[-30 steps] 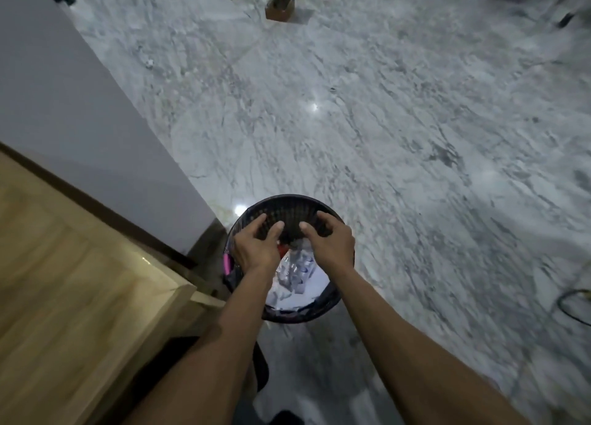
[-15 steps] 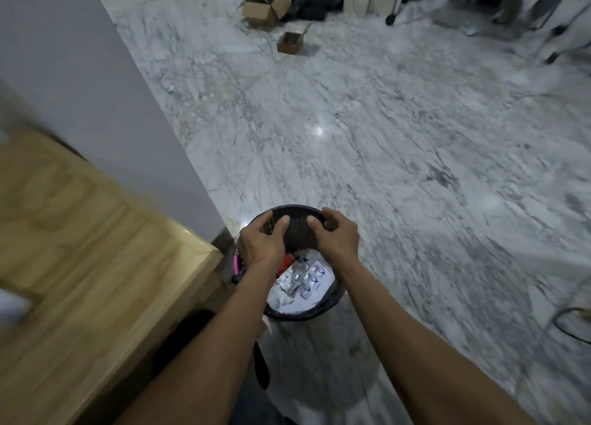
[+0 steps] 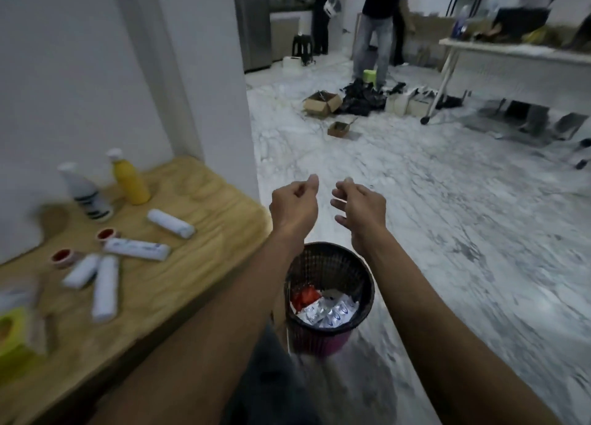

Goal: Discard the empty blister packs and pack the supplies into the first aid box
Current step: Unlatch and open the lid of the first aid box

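Silver blister packs (image 3: 329,312) lie inside a dark mesh waste bin (image 3: 329,261) on the floor, beside a red wrapper. My left hand (image 3: 295,205) and my right hand (image 3: 359,208) hover above and beyond the bin, both empty with fingers loosely curled. On the wooden table (image 3: 192,277) to the left lie white bandage rolls (image 3: 171,223), a white tube (image 3: 137,248), two red-centred tape rolls (image 3: 65,257), a yellow bottle (image 3: 131,181) and a white bottle (image 3: 84,192). No first aid box is clearly visible.
A yellow-green box (image 3: 11,332) sits blurred at the table's left edge. A white wall corner (image 3: 220,105) stands behind the table. People stand at the far side by cardboard boxes (image 3: 321,103) and a white folding table (image 3: 511,53). Marble floor spreads to the right.
Both hands have lifted away from the bin's rim and now hold nothing. The view has tilted up, bringing the table's supplies and the far room into sight.
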A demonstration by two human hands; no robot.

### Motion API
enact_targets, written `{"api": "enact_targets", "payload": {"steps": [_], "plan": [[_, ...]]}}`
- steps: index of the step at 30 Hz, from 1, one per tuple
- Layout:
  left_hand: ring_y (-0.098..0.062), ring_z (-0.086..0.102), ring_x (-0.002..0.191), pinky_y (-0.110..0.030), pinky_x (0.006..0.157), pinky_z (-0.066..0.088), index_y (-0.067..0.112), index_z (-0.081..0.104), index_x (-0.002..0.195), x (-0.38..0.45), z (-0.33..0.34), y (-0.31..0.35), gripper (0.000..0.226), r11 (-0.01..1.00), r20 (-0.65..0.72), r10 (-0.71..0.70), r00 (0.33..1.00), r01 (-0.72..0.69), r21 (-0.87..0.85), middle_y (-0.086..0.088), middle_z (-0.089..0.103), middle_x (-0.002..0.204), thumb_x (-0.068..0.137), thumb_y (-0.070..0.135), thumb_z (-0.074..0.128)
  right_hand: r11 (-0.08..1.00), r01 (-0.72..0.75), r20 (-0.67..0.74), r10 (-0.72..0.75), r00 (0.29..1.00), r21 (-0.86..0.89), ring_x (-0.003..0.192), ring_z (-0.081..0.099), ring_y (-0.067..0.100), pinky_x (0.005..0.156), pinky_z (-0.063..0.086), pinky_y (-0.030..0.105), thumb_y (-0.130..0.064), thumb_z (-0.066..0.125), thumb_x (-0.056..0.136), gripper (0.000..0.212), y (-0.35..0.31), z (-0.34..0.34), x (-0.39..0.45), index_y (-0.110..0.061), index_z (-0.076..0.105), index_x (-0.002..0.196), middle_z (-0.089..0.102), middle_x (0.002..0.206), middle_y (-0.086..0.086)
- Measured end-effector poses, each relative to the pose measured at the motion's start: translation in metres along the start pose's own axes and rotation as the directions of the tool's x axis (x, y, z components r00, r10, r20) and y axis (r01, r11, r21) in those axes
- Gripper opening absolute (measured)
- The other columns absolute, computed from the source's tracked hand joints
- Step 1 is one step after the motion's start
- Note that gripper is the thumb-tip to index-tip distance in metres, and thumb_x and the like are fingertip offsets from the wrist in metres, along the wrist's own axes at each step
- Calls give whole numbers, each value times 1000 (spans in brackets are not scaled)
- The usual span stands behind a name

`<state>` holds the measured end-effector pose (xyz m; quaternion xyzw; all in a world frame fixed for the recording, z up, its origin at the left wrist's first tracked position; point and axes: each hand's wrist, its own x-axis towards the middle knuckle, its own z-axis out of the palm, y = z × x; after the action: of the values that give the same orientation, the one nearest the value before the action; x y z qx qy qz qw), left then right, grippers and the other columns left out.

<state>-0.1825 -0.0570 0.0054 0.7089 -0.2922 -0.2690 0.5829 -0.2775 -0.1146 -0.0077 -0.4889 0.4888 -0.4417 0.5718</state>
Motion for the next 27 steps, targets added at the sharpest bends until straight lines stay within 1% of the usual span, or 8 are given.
{"api": "enact_targets", "payload": {"steps": [4, 10, 14, 17, 19, 23, 25, 27], "plan": [[-19, 71, 85, -38, 80, 57, 20, 69, 73, -24, -55, 40, 35, 989, -117, 144, 983, -145, 2, 1, 72, 80, 91, 47, 57, 995, 77, 129, -84, 988, 64, 96, 70, 18, 84, 56, 41, -36, 51, 98, 31, -41, 28, -46, -12, 71, 104, 73, 102, 2], [-30, 69, 90, -51, 81, 58, 2, 69, 87, -54, -149, 53, 51, 981, -320, 192, 928, -194, 26, -14, 72, 91, 89, 52, 57, 988, 102, 375, -137, 917, 112, 94, 71, 22, 84, 56, 42, -35, 51, 99, 31, -68, 81, -98, -11, 70, 102, 74, 100, 5], [-27, 72, 88, -50, 81, 59, 12, 72, 80, -76, -204, 50, 44, 985, -446, 172, 879, -169, 46, -12, 74, 88, 88, 53, 58, 993, 86, 536, -118, 836, 83, 94, 70, 22, 84, 55, 42, -35, 53, 97, 29, -69, 122, -123, -13, 71, 102, 74, 99, 5], [-22, 72, 84, -51, 80, 59, 19, 73, 74, -91, -240, 42, 40, 985, -547, 167, 820, -156, 68, -4, 75, 78, 82, 57, 60, 996, 65, 633, -92, 769, 66, 94, 71, 24, 81, 55, 42, -31, 57, 94, 24, -66, 152, -139, -13, 72, 97, 75, 95, 6], [-19, 72, 87, -49, 80, 59, 23, 73, 73, -100, -261, 35, 36, 989, -601, 147, 786, -130, 72, 1, 75, 80, 84, 55, 61, 998, 46, 686, -69, 724, 52, 90, 70, 23, 80, 55, 41, -31, 59, 92, 23, -64, 169, -149, -12, 72, 95, 75, 95, 8], [-14, 72, 86, -43, 83, 59, 29, 71, 74, -113, -303, 17, 24, 993, -691, 104, 715, -112, 34, 5, 75, 86, 90, 46, 63, 997, 58, 757, -72, 649, 45, 77, 66, 17, 65, 50, 33, -29, 61, 92, 20, -55, 202, -168, -14, 73, 86, 75, 89, 6], [-8, 71, 82, -40, 84, 59, 28, 72, 81, -117, -322, 8, 18, 994, -730, 84, 678, -112, 10, 5, 75, 91, 91, 41, 64, 997, 70, 775, -79, 627, 45, 75, 67, 16, 66, 51, 34, -31, 61, 91, 22, -49, 219, -176, -14, 74, 85, 75, 89, 6], [-8, 71, 82, -40, 84, 59, 28, 71, 84, -119, -343, -1, 14, 996, -759, 68, 648, -87, 14, 4, 75, 92, 91, 38, 64, 993, 113, 780, -103, 617, 42, 76, 68, 15, 66, 51, 34, -36, 61, 90, 26, -43, 239, -181, -15, 74, 85, 75, 88, 4]]}}
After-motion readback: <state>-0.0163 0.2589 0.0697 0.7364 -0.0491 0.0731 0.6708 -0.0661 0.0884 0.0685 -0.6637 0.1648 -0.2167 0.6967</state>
